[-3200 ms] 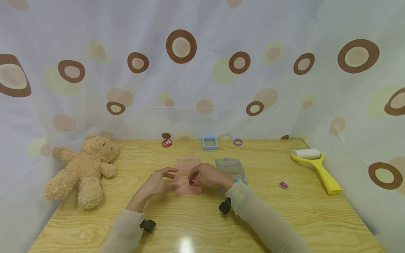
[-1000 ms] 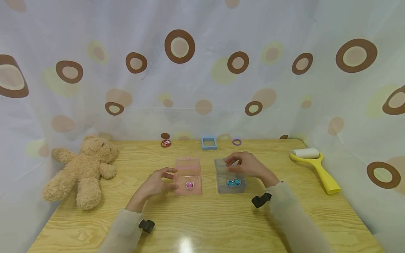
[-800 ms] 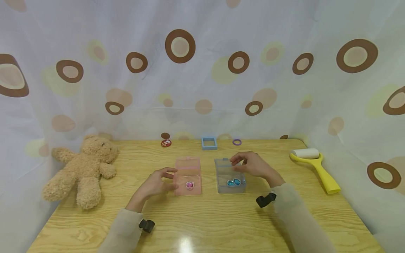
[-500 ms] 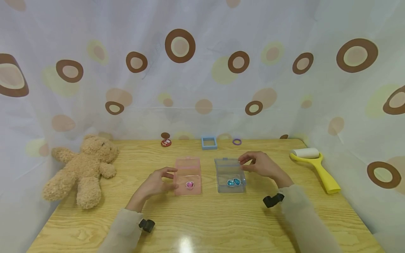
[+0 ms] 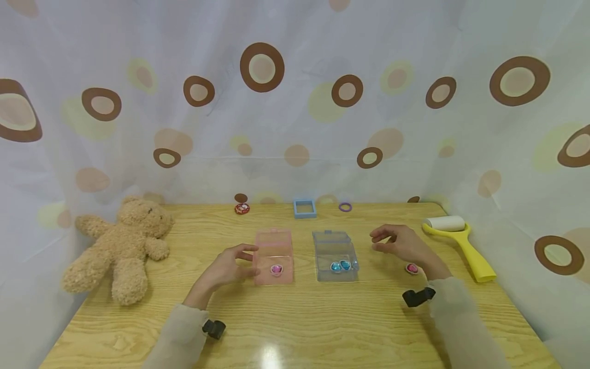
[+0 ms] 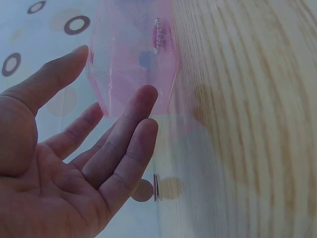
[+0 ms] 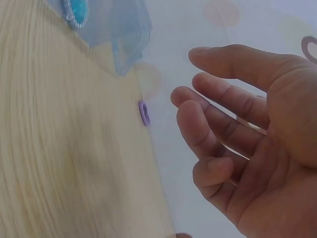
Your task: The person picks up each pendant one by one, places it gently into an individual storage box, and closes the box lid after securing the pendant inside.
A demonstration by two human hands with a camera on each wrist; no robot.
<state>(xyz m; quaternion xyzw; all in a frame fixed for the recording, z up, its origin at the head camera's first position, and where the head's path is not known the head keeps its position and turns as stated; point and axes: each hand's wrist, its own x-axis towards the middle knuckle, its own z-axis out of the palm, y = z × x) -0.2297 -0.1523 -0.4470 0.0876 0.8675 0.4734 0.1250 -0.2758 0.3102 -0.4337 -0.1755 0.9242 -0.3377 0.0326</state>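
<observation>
My left hand (image 5: 229, 265) is at the left side of a pink clear plastic box (image 5: 260, 277), fingertips right at its edge in the head view. The box's lid is raised, and a pink gem (image 5: 276, 269) with a pale beaded rim lies inside. Right of it stands a blue-grey clear box (image 5: 324, 275), lid also up, with two blue gems (image 5: 345, 265) in it. My right hand (image 5: 403, 245) hovers to the right of that box, fingers loosely bent around nothing. Just below it on the table lies another pink gem (image 5: 412, 268).
A teddy bear (image 5: 123, 246) lies at the left. Along the back edge are a red patterned disc (image 5: 241, 208), a light blue square frame (image 5: 304, 216) and a purple ring (image 7: 144, 113). A yellow-handled lint roller (image 5: 472, 256) lies at the right.
My right hand put the pink gem into the pink box, then moved right, past the blue-grey box. This uncovered the blue gems and the loose pink gem. My left hand has stayed put.
</observation>
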